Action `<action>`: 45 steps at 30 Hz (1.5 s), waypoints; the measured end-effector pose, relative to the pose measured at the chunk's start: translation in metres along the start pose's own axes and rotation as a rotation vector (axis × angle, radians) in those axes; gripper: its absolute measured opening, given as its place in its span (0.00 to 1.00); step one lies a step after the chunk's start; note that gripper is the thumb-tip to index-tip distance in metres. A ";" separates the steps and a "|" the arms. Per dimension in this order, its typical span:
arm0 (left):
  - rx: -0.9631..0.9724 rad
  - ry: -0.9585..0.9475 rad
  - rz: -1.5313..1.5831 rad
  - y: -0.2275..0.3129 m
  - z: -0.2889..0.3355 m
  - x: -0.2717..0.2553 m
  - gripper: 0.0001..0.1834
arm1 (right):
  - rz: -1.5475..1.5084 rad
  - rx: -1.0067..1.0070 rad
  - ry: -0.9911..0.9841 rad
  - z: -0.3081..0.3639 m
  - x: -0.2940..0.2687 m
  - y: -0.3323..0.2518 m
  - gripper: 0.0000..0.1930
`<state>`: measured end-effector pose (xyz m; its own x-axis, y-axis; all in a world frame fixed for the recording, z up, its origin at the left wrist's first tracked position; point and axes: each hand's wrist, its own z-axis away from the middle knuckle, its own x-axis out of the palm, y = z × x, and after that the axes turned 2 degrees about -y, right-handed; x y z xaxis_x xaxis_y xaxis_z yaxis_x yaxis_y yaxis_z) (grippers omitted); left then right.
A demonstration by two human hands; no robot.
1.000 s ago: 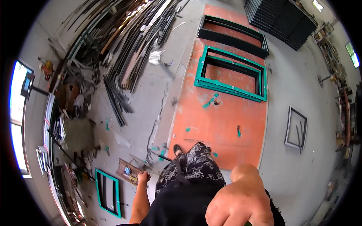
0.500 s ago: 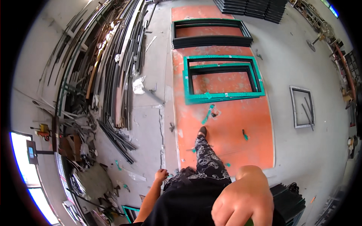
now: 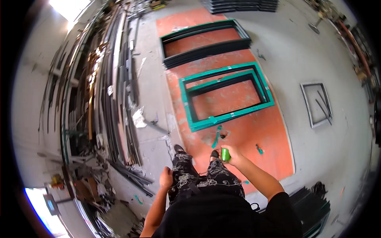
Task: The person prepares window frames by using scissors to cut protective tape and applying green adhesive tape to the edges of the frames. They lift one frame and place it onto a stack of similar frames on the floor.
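Note:
My right hand [image 3: 233, 156] is held out in front of me, its fingers closed round a small bright-green cylinder [image 3: 225, 154] whose kind I cannot make out. My left hand [image 3: 166, 178] hangs low beside my left thigh, fingers curled in, and nothing shows in it. Ahead on the orange sheet [image 3: 262, 131] lies a stack of rectangular frames faced with green tape [image 3: 238, 110]. A second stack of dark frames [image 3: 206, 52] lies behind it. Neither hand touches the frames.
Long metal profiles [image 3: 119, 79] fill the left side. A grey frame [image 3: 306, 104] with loose strips lies on the floor at right. Dark stacked pieces [image 3: 303, 210] stand near right, more [image 3: 242, 5] at the far end. Green tape scraps [image 3: 216, 138] litter the sheet.
My right hand has moved forward and away from the camera, bringing the green cylinder into plain view. Both feet now show, and the view has turned, so the frames sit tilted.

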<state>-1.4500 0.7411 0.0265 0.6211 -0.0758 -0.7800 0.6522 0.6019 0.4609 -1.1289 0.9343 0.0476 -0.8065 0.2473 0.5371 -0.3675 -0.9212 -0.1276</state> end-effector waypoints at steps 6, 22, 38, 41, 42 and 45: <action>0.065 -0.962 0.135 0.077 -0.074 -0.085 0.13 | -0.225 -0.084 0.399 -0.049 -0.132 0.023 0.06; 0.094 -1.833 -0.363 0.103 -0.300 -0.088 0.27 | 0.479 -0.394 0.276 -0.141 0.060 0.038 0.08; 0.188 -1.444 -0.436 0.102 -0.302 -0.050 0.23 | 0.005 -0.296 0.535 -0.247 0.007 0.042 0.08; 0.286 -1.147 -0.428 0.098 -0.313 -0.015 0.08 | 0.060 -0.321 0.627 -0.268 -0.018 0.048 0.08; 0.286 -1.160 -0.436 0.089 -0.321 -0.007 0.08 | 0.206 -0.341 0.734 -0.279 -0.026 0.045 0.09; 0.334 -1.158 -0.643 0.065 -0.343 0.002 0.10 | 0.306 -0.242 0.785 -0.304 -0.038 0.029 0.11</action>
<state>-1.5552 1.0530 -0.0900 0.0682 -0.9827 -0.1723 0.9320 0.0012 0.3625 -1.2499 0.9892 -0.2297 -0.9390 0.2168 -0.2671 -0.0992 -0.9142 -0.3930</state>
